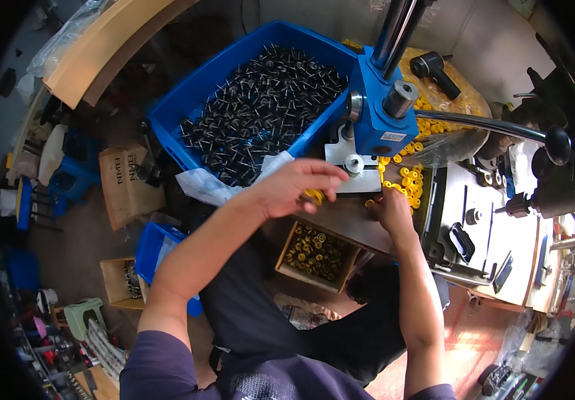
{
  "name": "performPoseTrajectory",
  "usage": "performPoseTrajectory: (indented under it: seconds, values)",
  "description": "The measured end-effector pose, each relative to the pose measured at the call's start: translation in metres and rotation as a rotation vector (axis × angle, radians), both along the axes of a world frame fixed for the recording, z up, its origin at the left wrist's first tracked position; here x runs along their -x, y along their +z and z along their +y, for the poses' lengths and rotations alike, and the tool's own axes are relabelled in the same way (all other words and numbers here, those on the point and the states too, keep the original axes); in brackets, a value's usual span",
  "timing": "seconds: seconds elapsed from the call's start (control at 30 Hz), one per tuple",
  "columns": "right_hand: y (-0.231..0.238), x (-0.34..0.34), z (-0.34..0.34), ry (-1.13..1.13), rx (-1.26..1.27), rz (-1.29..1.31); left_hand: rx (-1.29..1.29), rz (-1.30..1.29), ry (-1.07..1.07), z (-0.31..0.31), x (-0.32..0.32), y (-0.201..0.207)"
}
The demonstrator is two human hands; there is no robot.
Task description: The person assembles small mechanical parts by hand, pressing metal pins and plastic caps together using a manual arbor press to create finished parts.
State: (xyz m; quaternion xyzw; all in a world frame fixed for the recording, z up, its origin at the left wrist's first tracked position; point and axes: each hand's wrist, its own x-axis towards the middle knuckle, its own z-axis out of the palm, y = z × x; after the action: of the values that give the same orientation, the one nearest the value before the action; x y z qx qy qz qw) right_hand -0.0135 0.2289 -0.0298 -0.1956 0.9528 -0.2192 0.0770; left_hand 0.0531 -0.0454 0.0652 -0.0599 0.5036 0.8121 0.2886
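My left hand (pixel 294 187) is curled in front of the press base, its thumb and fingers around a small yellow plastic part (pixel 313 195), partly hidden by the fingers. My right hand (pixel 393 208) is at the near edge of a pile of yellow plastic caps (pixel 413 183), fingers bent together, with a yellow cap (pixel 369 203) at its thumb side. Between and beyond the hands stands a blue hand-lever press (pixel 382 113). Below its ram, a round metal fixture (pixel 353 164) sits on a pale metal plate.
A large blue bin (pixel 174 143) of black parts with metal pins stands at the back left. Below the bench edge is a wooden box (pixel 314 283) of yellow and dark pieces. The press lever (pixel 487 120) reaches right; a bag (pixel 464 100) of yellow caps lies behind, a hand drill (pixel 437 72) on it.
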Motion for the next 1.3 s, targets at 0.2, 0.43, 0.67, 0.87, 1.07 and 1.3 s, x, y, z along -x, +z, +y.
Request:
performPoseTrajectory:
  seconds: [0.2,0.43,0.67,0.87,1.07,1.3]
  values:
    - [-0.011,0.005,-0.006,-0.082,0.019,0.045,1.849,0.875,0.064,-0.110,0.052,0.004]
    - [-0.016,0.012,-0.002,-0.067,-0.006,0.093,1.949,0.788,-0.340,-0.150,0.078,-0.034]
    - [-0.012,0.015,0.001,-0.098,0.054,0.124,1.935,0.801,-0.399,-0.156,0.079,-0.032]
    - [0.008,0.030,0.003,-0.211,0.163,0.132,1.761,0.947,0.075,-0.122,0.051,0.023]
    - [0.015,0.031,-0.048,-0.128,0.746,0.125,1.252,0.817,0.337,-0.018,0.027,0.008]
    - [0.019,0.020,-0.058,0.081,0.467,0.440,1.139,0.852,0.486,0.042,0.045,-0.052]
